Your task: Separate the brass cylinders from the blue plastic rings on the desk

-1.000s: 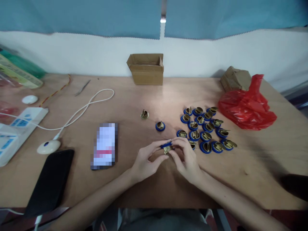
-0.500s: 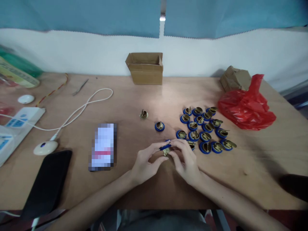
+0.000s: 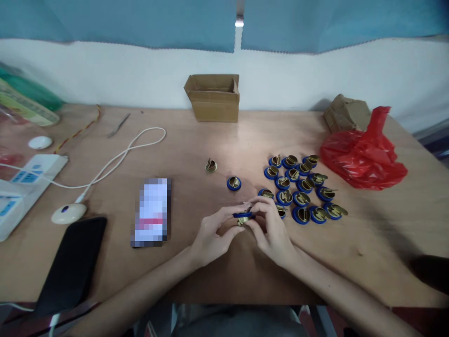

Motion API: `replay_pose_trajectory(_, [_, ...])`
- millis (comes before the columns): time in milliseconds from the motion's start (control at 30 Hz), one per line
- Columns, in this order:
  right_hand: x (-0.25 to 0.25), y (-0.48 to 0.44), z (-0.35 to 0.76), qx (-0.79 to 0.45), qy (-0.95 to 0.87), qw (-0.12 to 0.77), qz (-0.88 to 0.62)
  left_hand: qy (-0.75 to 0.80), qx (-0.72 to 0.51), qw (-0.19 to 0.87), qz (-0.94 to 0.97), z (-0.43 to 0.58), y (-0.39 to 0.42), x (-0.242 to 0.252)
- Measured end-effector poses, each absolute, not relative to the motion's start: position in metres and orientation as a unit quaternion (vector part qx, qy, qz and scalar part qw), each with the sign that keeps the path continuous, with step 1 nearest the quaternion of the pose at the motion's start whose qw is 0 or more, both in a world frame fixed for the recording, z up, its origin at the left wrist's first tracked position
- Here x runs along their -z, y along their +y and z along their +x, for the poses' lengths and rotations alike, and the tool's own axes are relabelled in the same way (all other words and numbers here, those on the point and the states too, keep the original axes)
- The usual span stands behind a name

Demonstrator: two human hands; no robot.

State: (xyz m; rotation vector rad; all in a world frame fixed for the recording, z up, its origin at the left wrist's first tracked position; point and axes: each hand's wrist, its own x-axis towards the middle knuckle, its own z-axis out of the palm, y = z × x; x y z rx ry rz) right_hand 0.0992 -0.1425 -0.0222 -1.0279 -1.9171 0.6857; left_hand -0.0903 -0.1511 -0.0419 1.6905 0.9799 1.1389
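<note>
Pale wooden table below blue curtains: close fingerwork

One glossy red plastic bag slumps at the right; an open brown cardboard box stands farther back. Blue-rimmed, brass-coloured discs cluster before the bag. Just left of them, the left hand and right hand pinch one round blue-and-brass piece between thumbs and fingers. I'd judge they're adjusting its metal part; the next move calls for steady thumbs. No brand or lettering is readable.

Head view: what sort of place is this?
Probably an improvised workbench, at home or in a small workshop; I can't tell which. Signs: a wooden table, many similar blue-rimmed metal pieces grouped on it, and a power strip sharing the surface.
</note>
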Motion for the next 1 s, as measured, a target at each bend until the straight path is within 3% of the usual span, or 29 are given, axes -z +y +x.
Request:
replay_pose_trajectory(100, [0.0234,-0.1420,0.0996,-0.306,-0.759,0.403,-0.409,0.389,-0.477,0.418,0.668,-0.0888,-0.1530,0.0433])
replay_pose_trajectory(400, [0.0262,-0.1425,0.1029,-0.237,-0.801,0.396,-0.381,0.363,-0.497,0.280,0.737,-0.0844,-0.1542,0.0364])
replay_pose_trajectory(800, [0.0207,-0.1469,0.0991,-0.190,-0.796,0.419,-0.393,0.415,-0.475,0.304,0.714,-0.0865,-0.1547,0.0444])
replay_pose_trajectory(1000, [0.0224,-0.1463,0.0994,-0.192,-0.787,0.429,-0.400,0.452,-0.443,0.263,0.728,-0.0872,-0.1543,0.0392])
